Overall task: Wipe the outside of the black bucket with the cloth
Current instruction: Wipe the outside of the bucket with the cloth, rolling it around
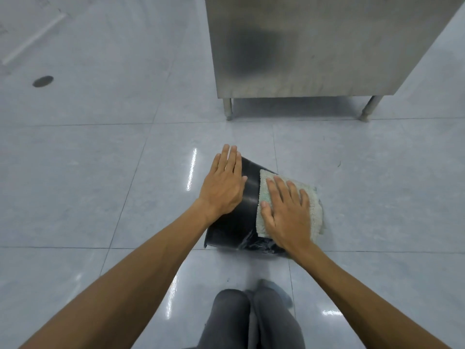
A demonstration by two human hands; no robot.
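While black bucket (247, 197) lies sideways, left hand (224, 185) flat, right hand (286, 212) fingers spread on cloth (309, 197), steel cabinet (314, 46) beyond.

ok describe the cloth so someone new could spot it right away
Start at the steel cabinet on legs; on the tiled floor in front of it lies a black bucket on its side. The cloth is draped over the bucket's right part under the flat right hand, the only pale, fuzzy thing there.
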